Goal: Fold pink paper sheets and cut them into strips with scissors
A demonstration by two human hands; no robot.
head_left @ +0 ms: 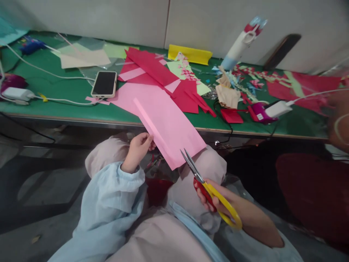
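Observation:
A large pink sheet [174,120] hangs over the table's front edge toward my knees, with a narrow raised fold or strip along its left side. My left hand [139,149] pinches that left edge between thumb and fingers. In my right hand [209,200] is a pair of scissors [203,182] with one yellow and one red handle. Their blades are slightly parted, and the tips lie over the sheet's lower right part. Whether the blades touch the sheet I cannot tell.
On the green table [62,91] lie a phone [104,83], red sheets [152,69], a yellow folded piece [190,54] and paper scraps [231,89]. White cables with plugs [278,109] run across it. A white bottle-shaped object [240,45] stands behind. Someone's arm [339,120] shows at right.

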